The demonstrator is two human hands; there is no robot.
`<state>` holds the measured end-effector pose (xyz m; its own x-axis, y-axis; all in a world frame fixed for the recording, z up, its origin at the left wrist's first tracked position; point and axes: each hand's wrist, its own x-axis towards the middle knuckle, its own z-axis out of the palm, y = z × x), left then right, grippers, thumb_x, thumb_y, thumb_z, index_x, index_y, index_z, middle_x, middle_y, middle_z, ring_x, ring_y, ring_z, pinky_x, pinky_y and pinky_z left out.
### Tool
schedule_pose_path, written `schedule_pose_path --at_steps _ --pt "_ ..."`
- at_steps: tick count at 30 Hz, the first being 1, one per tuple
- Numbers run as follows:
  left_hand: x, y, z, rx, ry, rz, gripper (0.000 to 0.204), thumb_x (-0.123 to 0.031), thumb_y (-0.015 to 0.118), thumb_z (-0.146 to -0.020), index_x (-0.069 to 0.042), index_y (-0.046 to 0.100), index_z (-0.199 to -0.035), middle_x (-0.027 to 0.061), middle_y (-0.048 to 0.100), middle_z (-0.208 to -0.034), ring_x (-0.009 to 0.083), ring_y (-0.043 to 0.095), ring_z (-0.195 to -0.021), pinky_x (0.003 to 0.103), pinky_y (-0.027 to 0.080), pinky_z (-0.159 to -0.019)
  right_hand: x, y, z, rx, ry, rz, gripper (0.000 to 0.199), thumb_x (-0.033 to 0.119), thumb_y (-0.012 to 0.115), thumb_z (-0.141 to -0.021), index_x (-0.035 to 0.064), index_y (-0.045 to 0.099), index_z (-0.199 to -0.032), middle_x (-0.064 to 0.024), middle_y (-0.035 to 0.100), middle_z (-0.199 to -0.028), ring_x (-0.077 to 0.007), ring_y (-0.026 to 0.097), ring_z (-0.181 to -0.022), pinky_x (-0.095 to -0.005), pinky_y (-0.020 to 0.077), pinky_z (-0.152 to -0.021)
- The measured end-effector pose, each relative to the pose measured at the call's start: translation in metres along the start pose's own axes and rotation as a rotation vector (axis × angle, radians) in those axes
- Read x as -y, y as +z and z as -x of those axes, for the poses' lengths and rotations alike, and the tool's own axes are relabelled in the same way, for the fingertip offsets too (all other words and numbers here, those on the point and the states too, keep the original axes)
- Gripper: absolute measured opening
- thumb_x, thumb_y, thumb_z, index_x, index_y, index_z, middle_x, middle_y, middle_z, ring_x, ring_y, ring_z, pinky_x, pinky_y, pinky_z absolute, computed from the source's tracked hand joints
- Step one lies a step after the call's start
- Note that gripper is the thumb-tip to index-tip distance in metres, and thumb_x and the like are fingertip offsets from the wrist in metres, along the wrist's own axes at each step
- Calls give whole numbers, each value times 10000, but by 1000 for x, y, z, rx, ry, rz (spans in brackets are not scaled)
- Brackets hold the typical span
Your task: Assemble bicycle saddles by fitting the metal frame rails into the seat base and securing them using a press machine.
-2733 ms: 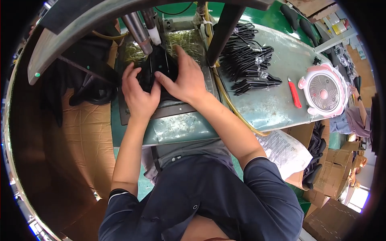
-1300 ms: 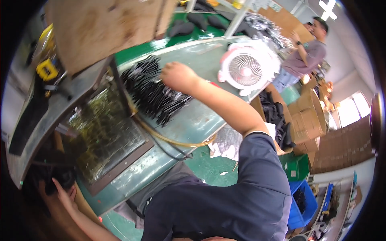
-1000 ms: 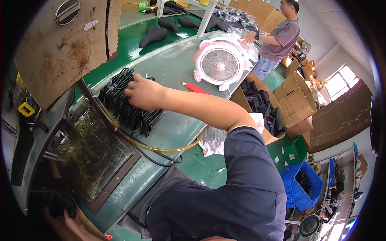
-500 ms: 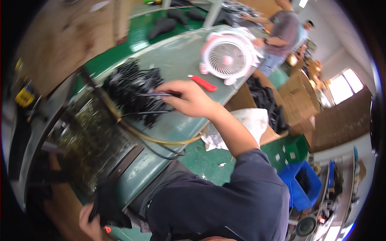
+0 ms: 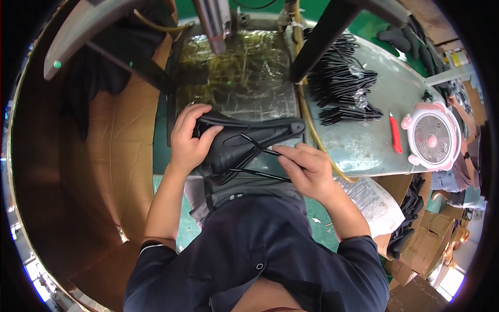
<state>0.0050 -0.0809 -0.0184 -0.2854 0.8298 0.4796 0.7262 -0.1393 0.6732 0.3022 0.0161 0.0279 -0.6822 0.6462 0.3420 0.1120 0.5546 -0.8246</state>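
A black bicycle saddle (image 5: 221, 151), its hollow underside showing, lies in front of me with its narrow nose pointing right. My left hand (image 5: 192, 138) grips the saddle's wide end, thumb on the underside and fingers over the far edge. In my right hand (image 5: 307, 165) is a thin black saddle rail frame (image 5: 254, 174), pinched between thumb and fingers. Its two rods reach left over the saddle's underside; whether their ends sit in the saddle I cannot tell. Beyond the saddle is a press bed (image 5: 244, 99) covered with shiny, yellowish film.
A pile of black rails (image 5: 340, 86) lies on the green table (image 5: 358, 151) at right. Near it are a red-handled cutter (image 5: 395, 135) and a pink-and-white fan (image 5: 431, 138). Machine posts (image 5: 327, 39) rise beyond the bed. A large cardboard box (image 5: 125, 171) stands left, and people work far right.
My right hand has brought the rail frame from the pile over to the saddle. My left hand has lifted the saddle up in front of me. The view has swung left.
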Motion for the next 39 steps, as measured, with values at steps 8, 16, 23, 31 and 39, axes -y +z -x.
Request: schedule_pose_path --at_steps 8,16,23,31,39 --pt "18 20 23 -269 -134 272 251 -128 637 -1104 36 688 -1287 162 745 -1301 239 682 -1200 348 498 -1078 -19 42 -20 76 -48 150 237 92 796 -930 93 821 -1166 -61 620 -714 -259 619 -575 -391 500 -530" --pt "11 23 23 -264 -202 371 289 -130 503 -1165 62 705 -1240 171 769 -1263 231 699 -1188 336 501 -1074 -10 34 -53 199 -355 286 268 82 855 -838 99 829 -1104 -38 581 -701 -228 598 -552 -365 477 -507" --pt "19 25 25 -195 -194 389 342 -171 450 -1190 69 686 -1250 184 749 -1285 240 676 -1220 357 484 -1113 -17 47 -61 156 -354 221 232 104 847 -836 115 834 -1068 -24 579 -706 -222 601 -546 -370 489 -496" --pt "15 27 12 -190 -106 289 238 -80 533 -1133 55 724 -1176 183 782 -1218 291 727 -1142 368 530 -1045 -21 44 -76 170 -402 221 184 121 842 -832 112 827 -1015 -33 599 -690 -250 628 -549 -378 500 -494" --pt "-1 -17 -30 274 614 -148 572 -259 881 -806 -87 688 -1316 198 640 -1443 431 684 -1160 522 559 -996 -26 25 -106 227 -601 235 145 221 844 -876 173 828 -1011 -14 607 -691 -274 662 -603 -425 525 -553"
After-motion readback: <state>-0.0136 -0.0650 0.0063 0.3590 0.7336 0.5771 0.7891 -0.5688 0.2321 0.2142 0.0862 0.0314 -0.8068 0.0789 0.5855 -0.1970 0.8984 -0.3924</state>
